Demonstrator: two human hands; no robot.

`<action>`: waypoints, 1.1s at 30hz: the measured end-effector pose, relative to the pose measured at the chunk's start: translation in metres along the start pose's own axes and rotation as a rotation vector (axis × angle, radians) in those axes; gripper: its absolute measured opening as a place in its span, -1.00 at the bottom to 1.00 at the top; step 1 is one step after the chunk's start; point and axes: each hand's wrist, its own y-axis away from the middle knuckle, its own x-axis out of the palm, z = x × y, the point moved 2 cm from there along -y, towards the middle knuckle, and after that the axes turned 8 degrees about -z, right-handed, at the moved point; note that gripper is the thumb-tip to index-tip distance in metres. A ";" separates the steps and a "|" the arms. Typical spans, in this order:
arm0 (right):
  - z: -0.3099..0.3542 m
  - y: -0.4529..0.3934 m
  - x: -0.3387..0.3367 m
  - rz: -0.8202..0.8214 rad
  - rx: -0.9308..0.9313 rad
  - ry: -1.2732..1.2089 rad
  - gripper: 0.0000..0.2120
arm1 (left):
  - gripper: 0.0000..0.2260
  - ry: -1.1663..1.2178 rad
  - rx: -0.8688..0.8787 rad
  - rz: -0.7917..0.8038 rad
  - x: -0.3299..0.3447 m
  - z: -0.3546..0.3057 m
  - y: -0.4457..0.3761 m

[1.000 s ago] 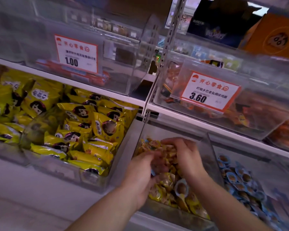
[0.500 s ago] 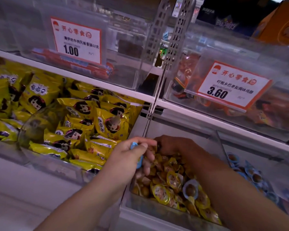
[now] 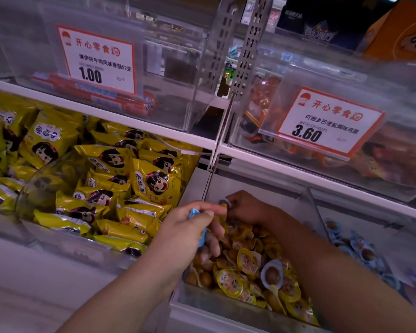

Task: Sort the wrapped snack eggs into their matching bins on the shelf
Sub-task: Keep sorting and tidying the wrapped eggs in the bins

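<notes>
Over the middle bin (image 3: 226, 306) of yellow-wrapped eggs (image 3: 228, 282), I count two blue-wrapped eggs held: left hand (image 3: 187, 227) fingers clamp one (image 3: 194, 212); right hand (image 3: 245, 207) fingers pinch another (image 3: 223, 202); third (image 3: 271, 273) lies loose.

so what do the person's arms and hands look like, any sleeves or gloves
Both forearms are bare as far as the picture shows: no sleeves in view. The left hand and right hand wear no gloves, and no rings, watch or wristband can be seen. Nails look short and unpainted.
</notes>
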 end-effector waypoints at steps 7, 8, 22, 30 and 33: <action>0.034 0.037 -0.027 -0.034 -0.037 -0.409 -0.82 | -0.71 -0.093 0.070 -0.050 0.003 0.007 0.002; 0.037 0.047 -0.030 -0.031 -0.036 -0.440 -0.84 | -0.72 -0.154 0.111 -0.078 0.006 0.009 0.003; 0.037 0.136 -0.028 -0.294 -0.080 -0.212 -0.54 | -0.75 0.184 -0.385 -0.040 0.078 0.041 -0.010; 0.020 0.127 -0.050 -0.324 0.027 0.277 -0.63 | -0.90 0.125 -0.228 -0.159 0.055 0.039 -0.024; 0.011 0.139 -0.049 -0.175 0.102 0.650 -0.55 | -0.91 0.041 -0.174 -0.128 0.049 0.039 -0.022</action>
